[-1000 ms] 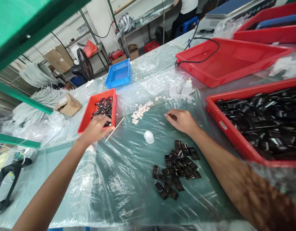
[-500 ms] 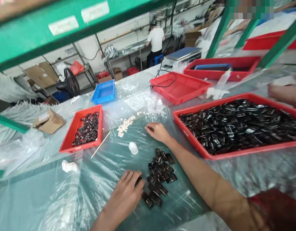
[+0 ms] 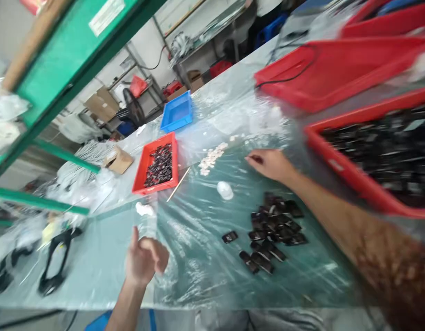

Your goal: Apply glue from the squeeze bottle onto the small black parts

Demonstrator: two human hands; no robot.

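My left hand point(image 3: 146, 257) is raised over the front left of the table, thumb up and fingers loosely curled, with nothing visible in it. To its right lies a single glossy black piece point(image 3: 229, 236) with a pale mark. A pile of similar black pieces point(image 3: 274, 225) lies farther right, below my right forearm. My right hand point(image 3: 271, 163) rests beyond the pile, its fingers pinched around a small dark brown piece point(image 3: 257, 159), mostly hidden and blurred. Small whitish bits point(image 3: 212, 158) are heaped to its left. A white round cap point(image 3: 225, 190) stands nearer to me.
A red tray point(image 3: 176, 161) holds small dark parts, with a thin stick point(image 3: 178, 184) beside it. A blue tray point(image 3: 191, 110) stands behind. At right are a large red tray point(image 3: 350, 179) of black pieces and another red tray point(image 3: 319, 69). A green frame bar point(image 3: 74, 64) crosses upper left.
The view has swung left. My left hand has left the black pieces and moved left, leaving one piece lying apart from the pile. My right hand keeps its pinch.
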